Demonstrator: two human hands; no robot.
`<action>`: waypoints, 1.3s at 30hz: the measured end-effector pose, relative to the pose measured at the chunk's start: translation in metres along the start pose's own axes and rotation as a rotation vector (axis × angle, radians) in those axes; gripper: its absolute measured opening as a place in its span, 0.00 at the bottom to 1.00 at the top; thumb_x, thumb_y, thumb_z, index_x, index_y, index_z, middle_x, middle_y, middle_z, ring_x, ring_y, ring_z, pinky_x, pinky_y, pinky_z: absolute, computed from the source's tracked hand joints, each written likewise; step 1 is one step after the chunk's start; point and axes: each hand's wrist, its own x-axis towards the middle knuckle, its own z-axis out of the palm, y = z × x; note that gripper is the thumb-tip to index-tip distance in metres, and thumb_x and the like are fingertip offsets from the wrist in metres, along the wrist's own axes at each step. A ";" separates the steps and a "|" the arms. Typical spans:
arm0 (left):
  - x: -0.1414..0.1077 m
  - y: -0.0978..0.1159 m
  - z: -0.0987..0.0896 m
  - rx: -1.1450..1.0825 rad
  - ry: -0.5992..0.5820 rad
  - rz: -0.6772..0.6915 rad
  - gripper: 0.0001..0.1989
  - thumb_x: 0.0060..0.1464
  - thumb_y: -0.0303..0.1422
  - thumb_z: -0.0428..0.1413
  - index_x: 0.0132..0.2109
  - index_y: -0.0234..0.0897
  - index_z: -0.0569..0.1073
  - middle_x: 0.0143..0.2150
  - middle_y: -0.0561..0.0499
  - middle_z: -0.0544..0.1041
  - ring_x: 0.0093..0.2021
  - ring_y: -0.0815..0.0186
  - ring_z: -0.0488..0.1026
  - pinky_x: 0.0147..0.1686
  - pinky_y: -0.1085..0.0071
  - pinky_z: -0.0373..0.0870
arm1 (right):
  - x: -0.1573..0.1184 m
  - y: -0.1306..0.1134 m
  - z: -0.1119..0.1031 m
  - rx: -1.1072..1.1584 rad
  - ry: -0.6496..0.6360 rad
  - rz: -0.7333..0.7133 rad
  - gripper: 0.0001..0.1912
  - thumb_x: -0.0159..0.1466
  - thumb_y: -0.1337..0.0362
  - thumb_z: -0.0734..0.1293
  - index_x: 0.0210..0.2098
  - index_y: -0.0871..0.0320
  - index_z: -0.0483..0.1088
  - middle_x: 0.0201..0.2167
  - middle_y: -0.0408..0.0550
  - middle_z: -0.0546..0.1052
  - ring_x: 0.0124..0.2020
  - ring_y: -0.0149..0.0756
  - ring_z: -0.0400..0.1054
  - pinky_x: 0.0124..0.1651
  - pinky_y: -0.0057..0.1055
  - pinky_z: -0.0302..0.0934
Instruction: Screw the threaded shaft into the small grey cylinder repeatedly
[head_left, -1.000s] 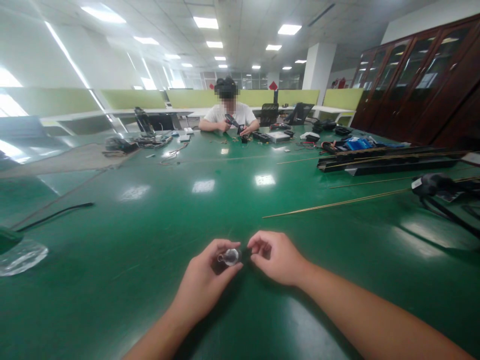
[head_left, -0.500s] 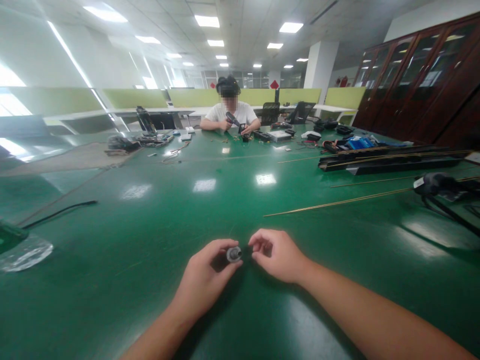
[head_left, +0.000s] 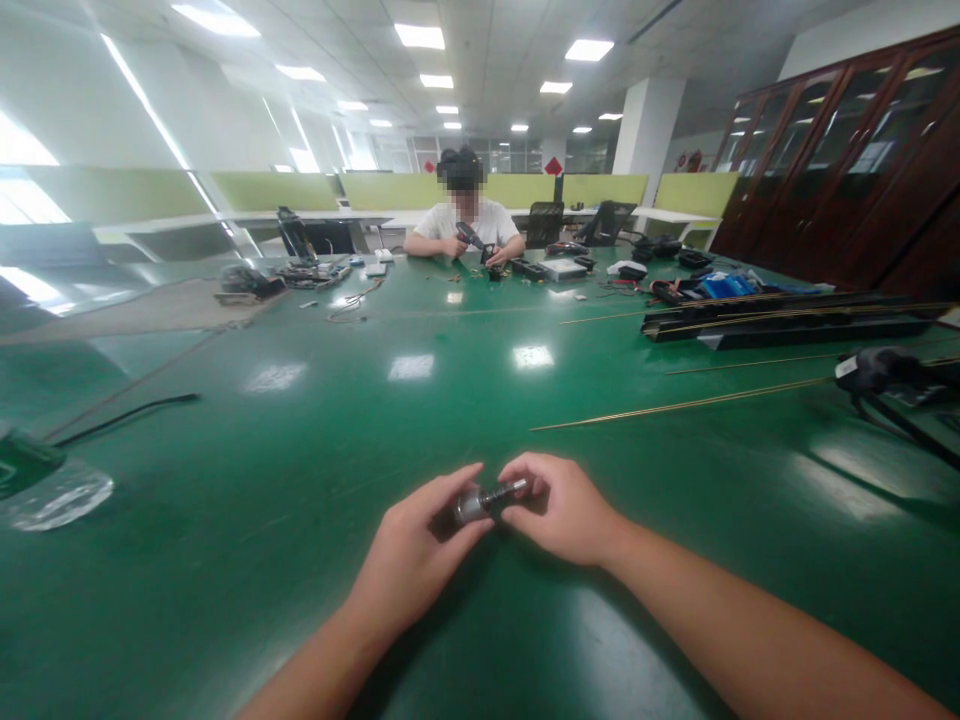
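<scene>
Metal part (head_left: 471,506) is between my hands, over the green table (head_left: 337,440). I've got its wide end in my left hand (head_left: 409,530), thumb and forefinger around it. Thin end points at my right hand (head_left: 564,510): fingers curled, can't tell if pinching it. Brass rods (head_left: 675,407) ahead, bottle (head_left: 64,492) far left.

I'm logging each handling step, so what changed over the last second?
The metal part in the left hand has turned from roughly end-on to the camera to sideways, its thin shaft now pointing right, towards the right hand; whether that hand touches it is unclear. Nothing was visibly let go. The gold rod and bottle stayed put.
</scene>
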 end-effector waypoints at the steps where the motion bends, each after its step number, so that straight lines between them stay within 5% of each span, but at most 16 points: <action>1: 0.000 0.000 0.000 0.004 0.009 -0.019 0.19 0.56 0.37 0.62 0.55 0.43 0.74 0.49 0.49 0.79 0.46 0.61 0.77 0.49 0.66 0.75 | 0.000 0.000 0.000 -0.011 0.000 -0.002 0.14 0.55 0.69 0.73 0.42 0.56 0.74 0.35 0.43 0.78 0.35 0.35 0.72 0.38 0.29 0.64; 7: 0.001 0.005 0.000 -0.023 -0.026 -0.028 0.10 0.56 0.35 0.61 0.45 0.42 0.76 0.42 0.51 0.79 0.41 0.63 0.77 0.41 0.70 0.74 | 0.000 0.000 0.001 -0.016 -0.013 -0.062 0.13 0.55 0.70 0.73 0.41 0.55 0.75 0.37 0.44 0.78 0.38 0.36 0.72 0.41 0.31 0.64; 39: 0.002 0.008 0.001 -0.026 -0.034 0.055 0.10 0.57 0.32 0.61 0.47 0.44 0.76 0.44 0.52 0.79 0.44 0.64 0.76 0.46 0.71 0.73 | 0.000 0.000 0.000 -0.015 -0.061 -0.063 0.09 0.56 0.70 0.73 0.37 0.56 0.77 0.34 0.45 0.78 0.35 0.35 0.73 0.38 0.28 0.65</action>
